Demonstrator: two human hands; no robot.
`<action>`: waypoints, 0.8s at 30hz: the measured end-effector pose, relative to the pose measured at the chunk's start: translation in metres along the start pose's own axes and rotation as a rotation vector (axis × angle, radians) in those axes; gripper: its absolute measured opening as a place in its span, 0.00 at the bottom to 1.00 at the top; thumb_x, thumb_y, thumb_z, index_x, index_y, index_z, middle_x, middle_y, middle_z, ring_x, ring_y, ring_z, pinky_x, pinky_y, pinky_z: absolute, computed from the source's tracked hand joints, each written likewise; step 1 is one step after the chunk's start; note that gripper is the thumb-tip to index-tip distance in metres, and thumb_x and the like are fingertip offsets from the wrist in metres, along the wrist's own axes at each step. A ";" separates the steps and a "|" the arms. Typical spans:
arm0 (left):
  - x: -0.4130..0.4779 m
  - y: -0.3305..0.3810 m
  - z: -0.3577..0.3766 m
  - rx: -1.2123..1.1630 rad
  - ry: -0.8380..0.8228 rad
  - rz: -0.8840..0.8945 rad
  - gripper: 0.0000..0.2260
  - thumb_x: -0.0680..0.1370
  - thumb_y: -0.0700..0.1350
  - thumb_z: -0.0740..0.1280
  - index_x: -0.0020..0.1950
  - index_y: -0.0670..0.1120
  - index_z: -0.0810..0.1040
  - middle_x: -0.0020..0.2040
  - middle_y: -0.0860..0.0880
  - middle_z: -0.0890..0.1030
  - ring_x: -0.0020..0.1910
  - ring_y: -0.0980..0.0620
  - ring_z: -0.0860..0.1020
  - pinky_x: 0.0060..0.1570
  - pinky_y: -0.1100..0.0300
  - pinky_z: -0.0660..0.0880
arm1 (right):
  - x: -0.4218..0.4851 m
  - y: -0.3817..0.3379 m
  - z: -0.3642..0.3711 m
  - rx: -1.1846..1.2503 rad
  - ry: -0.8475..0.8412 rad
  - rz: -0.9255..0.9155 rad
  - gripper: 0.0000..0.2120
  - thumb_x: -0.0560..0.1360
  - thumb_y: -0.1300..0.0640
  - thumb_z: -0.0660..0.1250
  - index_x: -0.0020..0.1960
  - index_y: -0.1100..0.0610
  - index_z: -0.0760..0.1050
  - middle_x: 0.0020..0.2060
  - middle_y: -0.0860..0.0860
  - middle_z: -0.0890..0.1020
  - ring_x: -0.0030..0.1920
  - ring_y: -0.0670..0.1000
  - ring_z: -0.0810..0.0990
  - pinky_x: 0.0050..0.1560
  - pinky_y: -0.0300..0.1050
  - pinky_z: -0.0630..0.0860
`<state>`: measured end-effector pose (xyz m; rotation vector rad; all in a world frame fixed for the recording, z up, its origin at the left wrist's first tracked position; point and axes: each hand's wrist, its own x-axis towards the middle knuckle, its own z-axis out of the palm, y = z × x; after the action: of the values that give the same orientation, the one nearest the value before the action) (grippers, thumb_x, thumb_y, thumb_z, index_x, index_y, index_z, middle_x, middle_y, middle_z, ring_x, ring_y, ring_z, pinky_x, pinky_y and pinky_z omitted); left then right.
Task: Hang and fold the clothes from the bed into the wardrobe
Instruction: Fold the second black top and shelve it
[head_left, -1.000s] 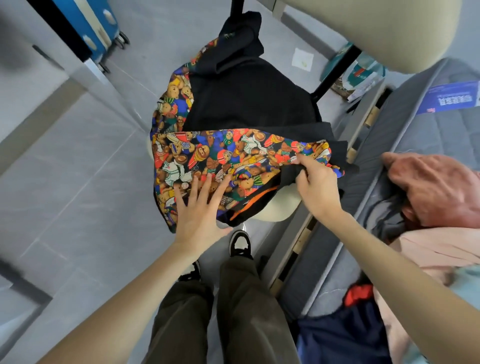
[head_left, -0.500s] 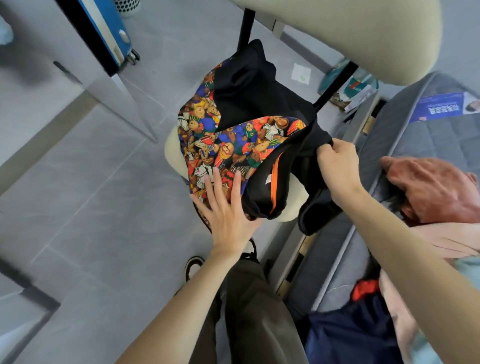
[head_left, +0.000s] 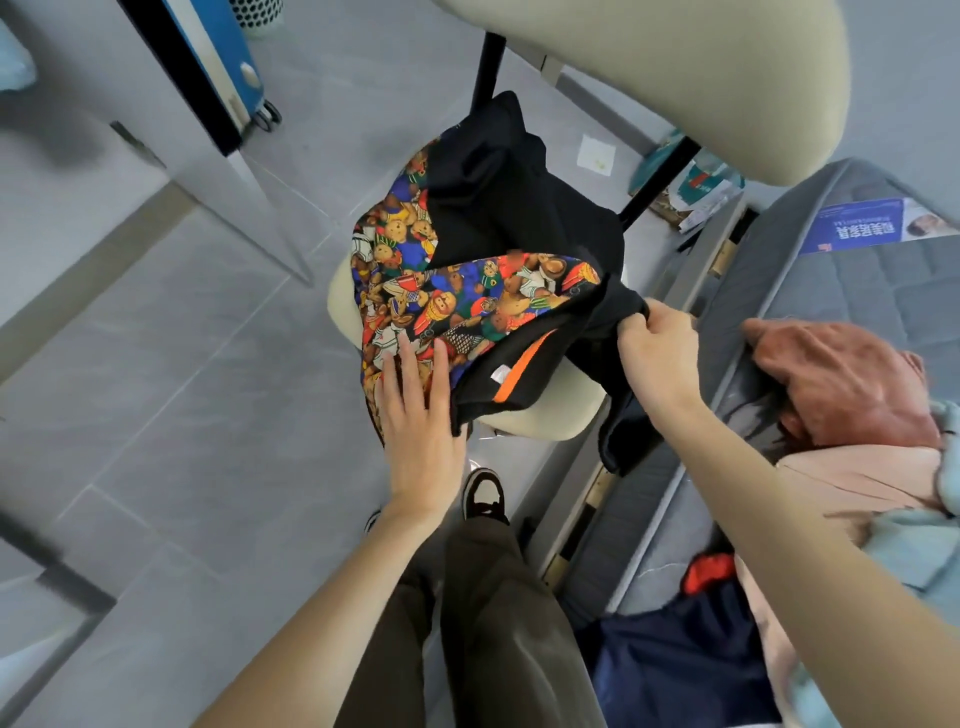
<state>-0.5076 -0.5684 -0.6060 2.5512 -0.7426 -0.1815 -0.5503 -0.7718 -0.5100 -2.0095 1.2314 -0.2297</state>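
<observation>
Left hand (head_left: 421, 415), fingers spread, flattens the black bear-print cotton garment (head_left: 467, 291); right hand (head_left: 657, 353) pinches its dangling black sleeve beside it.

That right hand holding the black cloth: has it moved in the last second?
Yes. The right hand has carried the garment's black edge sideways off the chair seat, toward the bed.
</observation>
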 end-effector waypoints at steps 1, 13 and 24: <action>-0.001 -0.007 -0.009 0.003 -0.036 0.032 0.40 0.74 0.40 0.72 0.78 0.42 0.51 0.77 0.35 0.55 0.75 0.34 0.54 0.70 0.36 0.60 | -0.005 0.002 -0.003 -0.055 -0.002 -0.049 0.16 0.75 0.63 0.55 0.31 0.49 0.62 0.26 0.48 0.67 0.29 0.49 0.65 0.30 0.43 0.61; 0.023 -0.052 -0.096 0.258 -0.595 0.318 0.13 0.79 0.50 0.57 0.54 0.52 0.80 0.47 0.53 0.82 0.45 0.52 0.79 0.38 0.61 0.71 | -0.072 0.045 -0.010 -0.791 -0.562 -0.086 0.20 0.79 0.59 0.54 0.68 0.51 0.72 0.58 0.56 0.79 0.58 0.62 0.77 0.50 0.51 0.73; 0.154 -0.019 -0.126 0.239 -0.620 0.142 0.09 0.79 0.46 0.58 0.43 0.51 0.75 0.40 0.50 0.76 0.41 0.48 0.74 0.41 0.55 0.71 | 0.015 -0.015 -0.015 -0.667 -0.516 -0.053 0.19 0.81 0.58 0.52 0.70 0.55 0.68 0.60 0.59 0.78 0.58 0.63 0.77 0.53 0.53 0.72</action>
<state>-0.3372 -0.5855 -0.5038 2.6599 -1.2281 -0.9133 -0.5399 -0.7883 -0.4928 -2.4321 0.9847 0.7273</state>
